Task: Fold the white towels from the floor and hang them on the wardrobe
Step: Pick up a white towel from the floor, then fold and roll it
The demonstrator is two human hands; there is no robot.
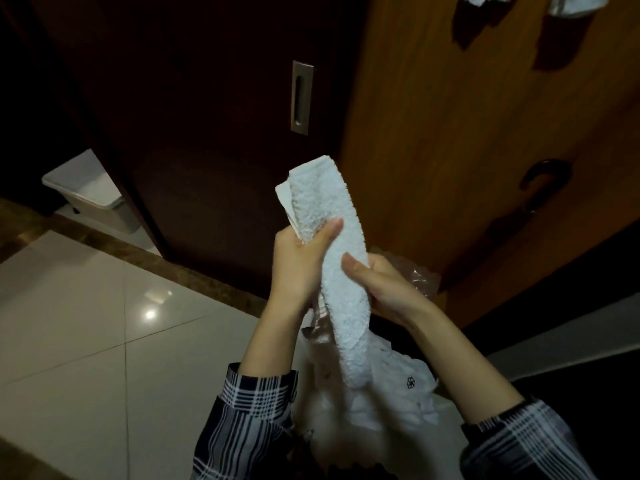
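White folded towel [341,258] stands upright between us: our left hand [299,261] and right hand [384,289] both grip it before the wardrobe [450,133].

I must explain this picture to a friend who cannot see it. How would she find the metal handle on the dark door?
Start at the dark wardrobe door, left of the lighter brown door. The metal handle sits near its right edge, above the white towel. It is a narrow, upright, silvery recessed plate; the brown door's handle is dark and curved.

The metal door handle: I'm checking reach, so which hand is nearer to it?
Left. The left hand sits directly below the metal door handle; the right hand is lower and farther right.
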